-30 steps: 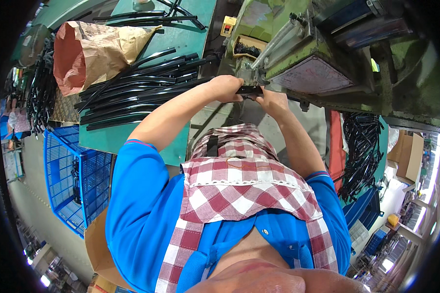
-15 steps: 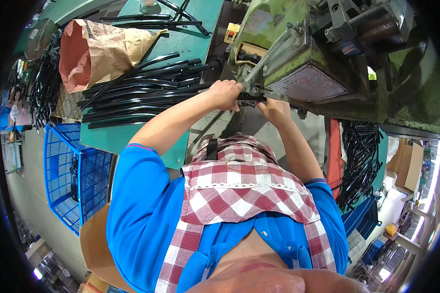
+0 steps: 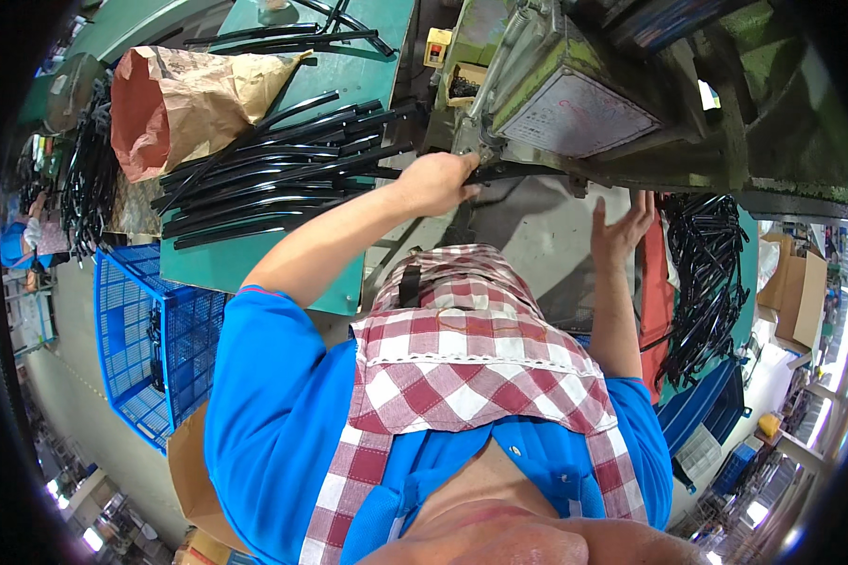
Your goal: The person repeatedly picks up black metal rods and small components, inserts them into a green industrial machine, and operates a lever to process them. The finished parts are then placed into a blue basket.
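My left hand is closed around a black tube at the working end of a green machine. The tube lies crosswise under the machine's head, and part of it is hidden by the hand and the machine. My right hand is off the tube, its fingers apart and nothing in them. It is nearest to a red panel and a heap of black tubes on the right. To my left, several black tubes lie side by side on a green table.
An open brown paper bag lies on the left table. A blue crate stands below it, near a cardboard box. A small bin of dark parts sits by the machine. More cardboard is at far right.
My right hand has let go of the tube and moved right, its fingers spreading. My left hand stays closed at the machine. The view has shifted slightly.
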Demonstrator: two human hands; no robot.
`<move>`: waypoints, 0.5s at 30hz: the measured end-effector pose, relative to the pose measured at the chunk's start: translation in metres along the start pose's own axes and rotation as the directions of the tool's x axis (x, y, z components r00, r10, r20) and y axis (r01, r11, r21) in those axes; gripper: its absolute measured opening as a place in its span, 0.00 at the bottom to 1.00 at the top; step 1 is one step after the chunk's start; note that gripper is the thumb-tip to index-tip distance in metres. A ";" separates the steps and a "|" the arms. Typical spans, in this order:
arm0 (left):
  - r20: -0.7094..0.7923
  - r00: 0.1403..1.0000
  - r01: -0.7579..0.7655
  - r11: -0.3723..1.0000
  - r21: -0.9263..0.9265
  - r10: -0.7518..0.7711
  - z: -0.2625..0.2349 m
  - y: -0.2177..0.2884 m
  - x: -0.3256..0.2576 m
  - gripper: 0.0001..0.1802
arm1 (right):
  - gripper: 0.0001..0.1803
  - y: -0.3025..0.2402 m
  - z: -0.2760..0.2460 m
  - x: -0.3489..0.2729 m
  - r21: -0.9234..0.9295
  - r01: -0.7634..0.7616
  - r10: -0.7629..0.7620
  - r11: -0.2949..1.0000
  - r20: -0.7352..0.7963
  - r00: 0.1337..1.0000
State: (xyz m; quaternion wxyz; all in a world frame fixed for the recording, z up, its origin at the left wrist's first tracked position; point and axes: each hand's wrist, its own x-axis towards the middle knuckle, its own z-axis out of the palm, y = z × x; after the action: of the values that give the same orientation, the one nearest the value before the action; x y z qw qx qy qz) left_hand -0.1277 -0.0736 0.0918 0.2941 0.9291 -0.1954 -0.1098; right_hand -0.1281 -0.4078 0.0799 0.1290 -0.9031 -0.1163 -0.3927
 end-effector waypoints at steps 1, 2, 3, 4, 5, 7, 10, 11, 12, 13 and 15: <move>0.018 1.000 -0.007 0.998 -0.069 0.008 0.002 0.006 -0.001 0.20 | 0.35 0.011 -0.004 -0.008 0.056 -0.058 0.054 0.997 0.060 0.997; 0.036 0.999 -0.022 0.990 -0.140 0.027 0.005 0.011 -0.001 0.22 | 0.33 0.039 0.001 -0.032 0.107 -0.186 0.162 0.977 0.204 0.966; -0.068 0.994 -0.104 0.970 -0.219 0.091 0.018 0.011 0.004 0.23 | 0.32 0.079 0.012 -0.068 0.132 -0.319 0.258 0.939 0.346 0.902; -0.040 0.996 -0.091 0.960 -0.264 0.084 0.023 0.013 0.009 0.23 | 0.31 0.102 0.016 -0.091 0.141 -0.449 0.333 0.882 0.486 0.808; -0.022 0.998 -0.058 0.950 -0.306 0.054 0.027 0.012 0.012 0.24 | 0.31 0.099 0.011 -0.094 0.137 -0.711 0.425 0.690 0.718 0.551; 0.011 1.000 0.014 0.946 -0.324 -0.011 0.039 0.010 0.019 0.24 | 0.31 0.085 -0.013 -0.089 0.006 -0.908 0.307 0.420 0.940 0.148; 0.070 0.991 0.125 0.967 -0.223 -0.112 0.076 -0.003 0.028 0.25 | 0.25 0.091 -0.043 -0.085 -0.033 -0.912 0.178 0.408 0.983 0.044; 0.096 0.985 0.161 0.969 -0.188 -0.145 0.092 -0.010 0.031 0.25 | 0.25 0.086 -0.060 -0.065 -0.009 -0.918 0.160 0.396 0.985 0.059; 0.127 0.977 0.188 0.970 -0.155 -0.169 0.101 -0.014 0.032 0.25 | 0.24 0.081 -0.077 -0.049 0.009 -0.924 0.154 0.381 0.985 0.073; 0.221 0.949 0.275 0.931 -0.241 -0.223 0.098 -0.014 0.035 0.25 | 0.24 0.085 -0.084 -0.039 0.080 -0.935 0.127 0.344 0.983 0.130; 0.229 0.934 0.324 0.917 -0.230 -0.273 0.126 -0.028 0.046 0.26 | 0.22 0.086 -0.108 -0.007 0.188 -0.913 0.034 0.363 0.976 0.214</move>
State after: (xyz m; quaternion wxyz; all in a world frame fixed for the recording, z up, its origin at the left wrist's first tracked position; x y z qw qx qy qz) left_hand -0.1181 -0.1358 -0.0297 0.3748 0.8855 -0.0617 -0.2676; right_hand -0.1795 -0.5243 0.1342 0.5568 -0.7734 0.0188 0.3025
